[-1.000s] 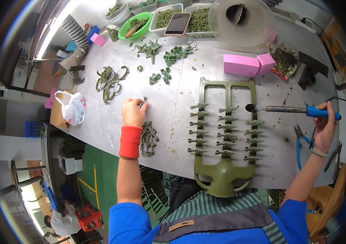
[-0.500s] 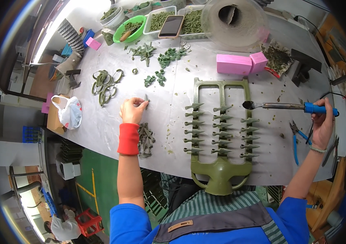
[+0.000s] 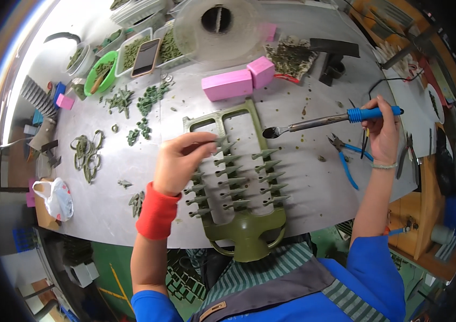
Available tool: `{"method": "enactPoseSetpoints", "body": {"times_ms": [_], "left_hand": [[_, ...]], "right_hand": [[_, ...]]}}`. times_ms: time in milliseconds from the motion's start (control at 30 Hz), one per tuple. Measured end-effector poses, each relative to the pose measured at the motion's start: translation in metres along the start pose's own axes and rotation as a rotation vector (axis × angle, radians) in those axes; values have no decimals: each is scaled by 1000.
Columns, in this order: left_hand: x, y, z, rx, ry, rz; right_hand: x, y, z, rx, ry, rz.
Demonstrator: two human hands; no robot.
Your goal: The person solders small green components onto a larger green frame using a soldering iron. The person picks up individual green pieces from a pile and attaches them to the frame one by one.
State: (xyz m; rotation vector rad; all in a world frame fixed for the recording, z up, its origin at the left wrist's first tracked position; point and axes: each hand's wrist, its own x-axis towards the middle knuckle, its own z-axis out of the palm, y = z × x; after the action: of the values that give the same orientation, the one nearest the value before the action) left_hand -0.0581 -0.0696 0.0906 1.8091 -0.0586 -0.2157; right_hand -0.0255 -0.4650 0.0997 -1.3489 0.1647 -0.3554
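My left hand (image 3: 182, 161), a red wristband below it, is over the left and middle bars of a green frame (image 3: 247, 228). Its thumb and forefinger pinch what appears to be a small green pointed piece, mostly hidden by the fingertips. Rows of similar pointed pieces (image 3: 233, 181) sit across the frame's three bars. My right hand (image 3: 384, 137) is closed round the blue handle of a soldering iron (image 3: 316, 123) with a dark spoon-shaped tip. That tip is just right of the frame's right bar. Loose pointed pieces (image 3: 137, 204) lie left of my left forearm.
Blue-handled pliers (image 3: 350, 161) lie beside my right forearm. Pink blocks (image 3: 228, 85) stand behind the frame. Farther back are a phone (image 3: 146, 57), tubs of green pieces, a green bowl (image 3: 111, 80) and a large clear round cover (image 3: 185, 45). A white bag (image 3: 56, 201) sits far left.
My left hand has moved from the loose pieces on the table to above the frame. My right hand still holds the iron beside the right bar. The whole view has turned and shifted.
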Motion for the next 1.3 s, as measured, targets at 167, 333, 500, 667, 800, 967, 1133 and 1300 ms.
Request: {"method": "enactPoseSetpoints", "body": {"times_ms": [167, 333, 500, 667, 800, 967, 1133, 1300], "left_hand": [[24, 2, 48, 114, -93, 0], [39, -12, 63, 379, -71, 170], [42, -14, 69, 368, -108, 78], [48, -16, 69, 421, -107, 83], [48, -16, 68, 367, -129, 97], [40, -6, 60, 420, -120, 115], [13, -22, -23, 289, 344, 183], [-86, -63, -100, 295, 391, -158]], "right_hand": [[-1, 5, -9, -23, -17, 50], [2, 16, -10, -5, -48, 102], [2, 23, -7, 60, -74, 129], [4, 25, -8, 53, -97, 122], [1, 11, -17, 4, -42, 80], [0, 3, -33, -9, 65, 33], [1, -2, -41, 14, 189, -4], [5, 5, -51, 45, 262, -31]]}}
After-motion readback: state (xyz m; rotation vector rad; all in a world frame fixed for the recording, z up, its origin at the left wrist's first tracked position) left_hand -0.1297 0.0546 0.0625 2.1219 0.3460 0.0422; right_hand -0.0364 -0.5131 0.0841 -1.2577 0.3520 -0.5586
